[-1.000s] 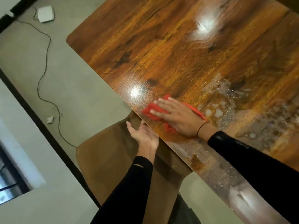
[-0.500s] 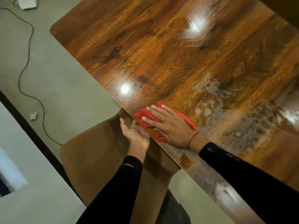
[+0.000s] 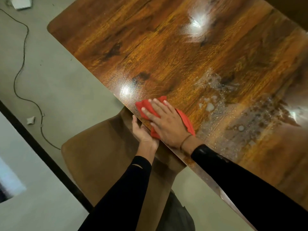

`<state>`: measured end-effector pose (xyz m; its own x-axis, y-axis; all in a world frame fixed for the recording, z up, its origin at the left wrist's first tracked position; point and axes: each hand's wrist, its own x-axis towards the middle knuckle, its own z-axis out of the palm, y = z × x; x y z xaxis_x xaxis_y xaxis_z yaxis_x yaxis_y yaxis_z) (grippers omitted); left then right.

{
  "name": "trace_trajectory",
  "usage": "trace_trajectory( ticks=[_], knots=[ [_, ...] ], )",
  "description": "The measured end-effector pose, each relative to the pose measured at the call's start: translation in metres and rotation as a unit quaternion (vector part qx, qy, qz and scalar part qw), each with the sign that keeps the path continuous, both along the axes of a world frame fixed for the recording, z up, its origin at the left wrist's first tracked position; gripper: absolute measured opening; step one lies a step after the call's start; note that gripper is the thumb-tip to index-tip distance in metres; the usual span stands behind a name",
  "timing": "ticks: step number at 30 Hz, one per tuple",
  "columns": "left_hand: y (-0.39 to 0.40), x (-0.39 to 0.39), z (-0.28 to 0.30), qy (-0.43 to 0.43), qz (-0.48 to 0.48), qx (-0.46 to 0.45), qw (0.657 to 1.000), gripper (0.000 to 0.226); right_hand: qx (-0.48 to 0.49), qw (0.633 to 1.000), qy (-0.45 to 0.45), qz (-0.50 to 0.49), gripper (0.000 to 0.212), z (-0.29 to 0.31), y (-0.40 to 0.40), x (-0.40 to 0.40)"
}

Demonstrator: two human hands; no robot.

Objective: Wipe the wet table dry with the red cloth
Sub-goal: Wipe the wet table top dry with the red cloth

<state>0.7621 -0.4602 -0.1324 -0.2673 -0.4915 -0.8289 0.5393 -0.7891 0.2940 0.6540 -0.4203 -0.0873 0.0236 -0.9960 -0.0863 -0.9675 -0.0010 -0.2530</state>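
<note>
Red cloth, crumpled and soft, lay at the near edge of the glossy brown wood-grain table, with one corner spilling over the edge. Just left of it, the left hand was cupped palm-up below the table edge, fingers loose and touching that hanging corner, above a brown upholstered chair. The right hand pressed flat, fingers spread, on the cloth, while pale water droplets lay further right.
</note>
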Motion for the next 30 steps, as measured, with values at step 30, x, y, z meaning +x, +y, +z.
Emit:
trace_trajectory(
  ticks=[30],
  knots=[
    [0.1,-0.025,0.003,-0.038,0.02,-0.001,0.999,0.079,0.01,0.991,0.026,-0.129,0.068,0.0,0.064,-0.083]
  ],
)
